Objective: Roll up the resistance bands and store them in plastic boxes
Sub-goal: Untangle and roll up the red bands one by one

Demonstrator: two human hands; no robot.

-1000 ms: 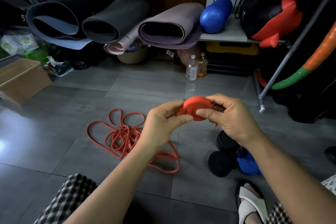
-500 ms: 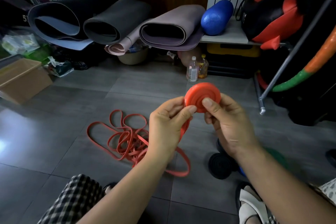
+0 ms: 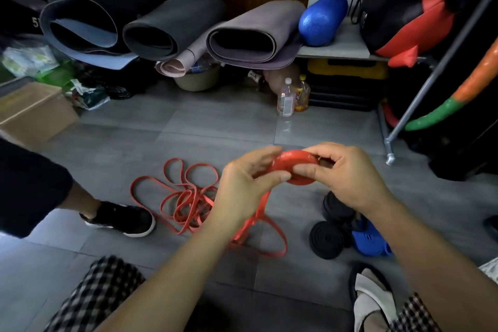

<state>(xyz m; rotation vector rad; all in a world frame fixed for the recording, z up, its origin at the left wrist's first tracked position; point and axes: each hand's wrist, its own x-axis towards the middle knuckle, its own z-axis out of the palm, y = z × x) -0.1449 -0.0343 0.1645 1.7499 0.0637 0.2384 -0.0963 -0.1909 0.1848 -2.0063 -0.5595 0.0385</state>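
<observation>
Red band [image 3: 292,163] is looking smooth, rubbery, faintly glossy; floor tiles [image 3: 215,121] are reflecting light, semi-gloss; rolled mats [image 3: 175,24] are looking matt.

A red band [image 3: 293,163], part-wound into a tight flat disc, is pinched between the left hand [image 3: 242,191] and right hand [image 3: 350,175], its face tilted. The unwound tail [image 3: 262,206] drops toward seven o'clock and spreads in loose tangled loops on the floor [image 3: 215,121] at eight o'clock. At five o'clock of the disc lie two black rolls [image 3: 327,240] and, just beside them, a blue roll [image 3: 370,241].
</observation>
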